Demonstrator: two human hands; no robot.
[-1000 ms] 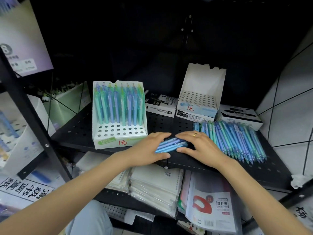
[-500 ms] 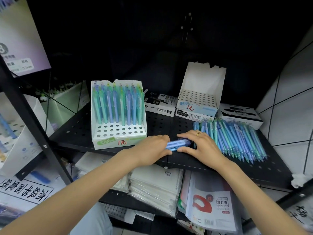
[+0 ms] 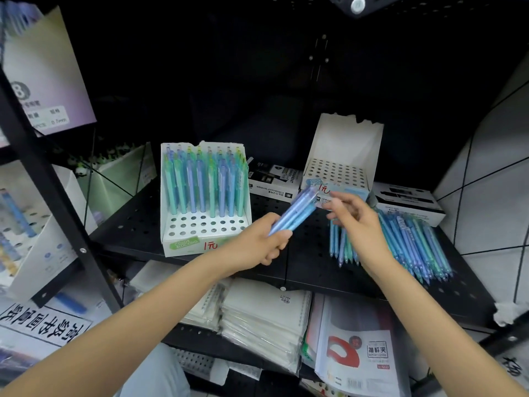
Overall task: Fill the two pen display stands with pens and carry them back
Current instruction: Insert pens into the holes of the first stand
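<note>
Black perforated shelf point(image 3: 300, 253) now lies below your left hand point(image 3: 257, 245), which has lifted a gripped bundle of pens point(image 3: 297, 210). Your right hand point(image 3: 355, 222), fingers loosely spread, reaches its top, ready to pull one for the half-filled left stand point(image 3: 204, 202); the far-right stand point(image 3: 337, 167) sits empty.

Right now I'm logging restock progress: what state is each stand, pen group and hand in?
Left display stand: back rows filled with upright pens, front holes empty.
Right display stand: all holes empty.
Bundle of blue pens: lifted off the shelf, tilted.
Loose pens: lying flat on the shelf.
Left hand: gripping the bundle.
Right hand: fingers at the bundle's upper end.
</note>
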